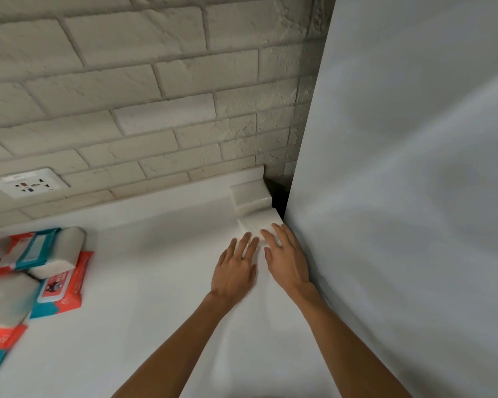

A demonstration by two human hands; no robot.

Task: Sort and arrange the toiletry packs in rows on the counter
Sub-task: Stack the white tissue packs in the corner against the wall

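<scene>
The white counter (144, 297) carries a loose, overlapping heap of red-and-teal and white wipe packs (61, 280) at its left edge, plus one white pack (258, 222) lying flat in its far right corner.

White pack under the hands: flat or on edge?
Flat: the white pack lies broad face down on the counter, left hand and right hand straight-fingered on it.

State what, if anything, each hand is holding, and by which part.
Nothing is gripped. The left hand and right hand lie open, straight fingers resting on the near top edge of a blurred white pack in the counter corner.
</scene>
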